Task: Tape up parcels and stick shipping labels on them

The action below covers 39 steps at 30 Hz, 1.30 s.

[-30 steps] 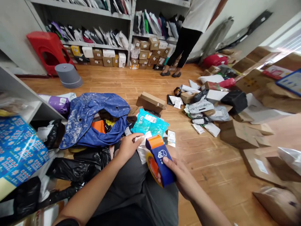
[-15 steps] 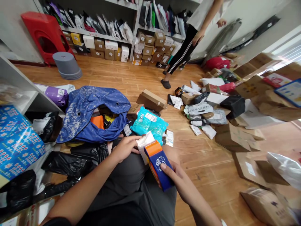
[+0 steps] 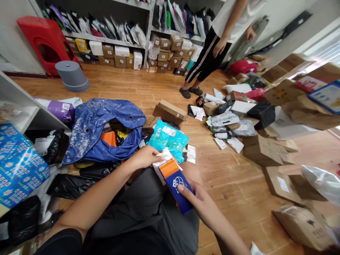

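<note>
My right hand (image 3: 196,196) grips a flat, blue and orange block-shaped thing (image 3: 174,180) with a white printed logo, its thumb pressed on the blue face. What kind of thing it is, I cannot make out. Its orange end lies against a small white packet (image 3: 165,154) above my lap. With fingers closed, my left hand (image 3: 147,156) pinches that packet at its left edge. Just beyond the packet lies a turquoise plastic parcel (image 3: 172,140) with a white label. The underside of the block and the fingers beneath it are hidden.
A large blue sack (image 3: 106,106) lies open at the left with parcels inside. Parcels (image 3: 227,118) and cardboard boxes (image 3: 262,150) spread over the floor at right. Another person (image 3: 212,49) stands near the shelves (image 3: 148,35). A grey stool (image 3: 71,76) stands at back left.
My left hand has shifted right along the packet, closer to the block's orange end. The block has moved slightly left. The other person now stands with both feet showing.
</note>
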{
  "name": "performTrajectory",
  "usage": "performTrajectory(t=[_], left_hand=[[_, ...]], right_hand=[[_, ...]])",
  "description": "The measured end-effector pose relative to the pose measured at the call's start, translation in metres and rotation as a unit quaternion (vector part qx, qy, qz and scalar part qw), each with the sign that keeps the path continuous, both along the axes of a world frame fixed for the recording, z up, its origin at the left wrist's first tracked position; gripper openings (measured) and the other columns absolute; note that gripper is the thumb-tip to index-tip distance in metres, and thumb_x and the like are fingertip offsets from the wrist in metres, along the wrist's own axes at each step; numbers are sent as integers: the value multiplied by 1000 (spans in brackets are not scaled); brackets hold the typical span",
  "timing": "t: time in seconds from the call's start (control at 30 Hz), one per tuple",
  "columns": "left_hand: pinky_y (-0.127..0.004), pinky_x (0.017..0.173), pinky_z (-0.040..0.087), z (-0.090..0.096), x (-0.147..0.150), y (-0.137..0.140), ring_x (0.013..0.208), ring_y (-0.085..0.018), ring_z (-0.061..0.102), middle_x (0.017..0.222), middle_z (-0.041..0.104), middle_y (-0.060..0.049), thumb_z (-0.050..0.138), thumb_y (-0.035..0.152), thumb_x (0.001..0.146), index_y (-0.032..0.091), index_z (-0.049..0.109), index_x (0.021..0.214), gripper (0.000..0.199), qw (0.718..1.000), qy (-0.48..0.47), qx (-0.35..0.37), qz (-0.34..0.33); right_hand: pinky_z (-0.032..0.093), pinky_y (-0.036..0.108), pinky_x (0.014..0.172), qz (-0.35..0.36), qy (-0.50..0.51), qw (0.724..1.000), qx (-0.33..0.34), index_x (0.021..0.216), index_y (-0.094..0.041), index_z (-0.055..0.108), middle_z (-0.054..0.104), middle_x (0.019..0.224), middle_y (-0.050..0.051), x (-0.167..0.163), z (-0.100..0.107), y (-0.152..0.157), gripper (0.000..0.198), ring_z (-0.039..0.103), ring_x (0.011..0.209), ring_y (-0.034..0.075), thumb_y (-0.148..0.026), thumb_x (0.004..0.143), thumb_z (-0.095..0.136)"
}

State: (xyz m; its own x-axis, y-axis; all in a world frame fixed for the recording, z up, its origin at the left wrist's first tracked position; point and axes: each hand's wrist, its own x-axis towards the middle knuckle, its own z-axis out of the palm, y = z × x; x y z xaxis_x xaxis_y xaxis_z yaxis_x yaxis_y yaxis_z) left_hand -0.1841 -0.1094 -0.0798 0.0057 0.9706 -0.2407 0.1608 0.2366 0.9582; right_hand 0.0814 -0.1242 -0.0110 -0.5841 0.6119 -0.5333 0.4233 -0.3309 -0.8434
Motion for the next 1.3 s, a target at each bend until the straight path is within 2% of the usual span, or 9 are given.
performTrajectory(t=[0.13, 0.3, 0.53, 0.77, 0.83, 0.9, 1.03, 1.13, 1.3], left_hand=[[-28, 56, 28, -13, 2, -8, 56, -15, 51, 59, 64, 1, 82, 52, 78, 16, 82, 71, 36, 999, -29, -19, 10], [-30, 61, 44, -26, -1, -15, 63, -21, 63, 71, 75, -6, 86, 63, 70, 14, 85, 83, 51, 992, -97, -52, 61], [-29, 63, 49, -14, -10, -19, 63, -20, 65, 70, 75, -6, 91, 68, 62, 14, 83, 78, 57, 988, -117, -76, 70], [-29, 62, 51, -10, -13, -18, 64, -20, 65, 73, 75, -8, 86, 76, 66, 14, 81, 79, 63, 992, -78, -80, 55], [-32, 67, 55, -10, -14, -20, 71, -23, 69, 83, 78, -11, 83, 75, 69, 13, 82, 89, 65, 994, -44, -75, 62], [-38, 81, 59, -7, -11, -24, 89, -28, 73, 107, 80, -15, 81, 70, 76, 12, 80, 117, 71, 994, 7, -57, 95], [-56, 120, 44, 2, 14, -39, 143, -38, 57, 162, 52, -24, 62, 64, 99, 15, 39, 168, 88, 951, 266, 84, 132], [-63, 129, 30, -1, 36, -43, 162, -46, 33, 174, 33, -30, 56, 76, 99, 11, 26, 172, 102, 889, 420, 160, 90], [-66, 128, 29, -21, 47, -38, 161, -48, 35, 172, 35, -34, 47, 83, 98, 8, 24, 172, 108, 860, 468, 186, 87]], right_hand=[[53, 30, 61, 24, -27, 999, -3, 94, -19, 59, 69, 73, 4, -1, 8, 3, 66, 67, 65, 20, -84, 92, 66], [49, 27, 61, 73, -70, 995, 26, 98, -17, 65, 65, 80, 3, 23, 27, 7, 63, 62, 69, 17, -80, 96, 64], [50, 28, 66, 110, -151, 978, 90, 102, -19, 73, 71, 85, 5, 88, 52, 12, 51, 64, 76, 21, -69, 96, 70], [43, 27, 59, 100, -143, 980, 93, 88, -19, 72, 67, 75, 3, 87, 32, 16, 53, 58, 67, 19, -71, 94, 70], [41, 27, 56, 84, -137, 983, 89, 84, -19, 69, 65, 71, 2, 83, 24, 18, 53, 56, 64, 17, -70, 94, 71], [41, 27, 56, 68, -137, 984, 87, 81, -19, 67, 64, 69, 2, 80, 19, 20, 52, 55, 63, 17, -69, 94, 72], [40, 27, 56, 75, -130, 986, 72, 82, -19, 66, 63, 71, 1, 78, 19, 21, 52, 55, 62, 16, -69, 96, 69], [39, 28, 55, 86, -112, 987, 73, 85, -19, 69, 65, 72, 2, 77, 19, 22, 52, 55, 62, 16, -70, 96, 68], [40, 27, 54, 72, -106, 989, 69, 83, -18, 69, 66, 72, 4, 79, 16, 25, 58, 56, 62, 17, -76, 94, 69]])
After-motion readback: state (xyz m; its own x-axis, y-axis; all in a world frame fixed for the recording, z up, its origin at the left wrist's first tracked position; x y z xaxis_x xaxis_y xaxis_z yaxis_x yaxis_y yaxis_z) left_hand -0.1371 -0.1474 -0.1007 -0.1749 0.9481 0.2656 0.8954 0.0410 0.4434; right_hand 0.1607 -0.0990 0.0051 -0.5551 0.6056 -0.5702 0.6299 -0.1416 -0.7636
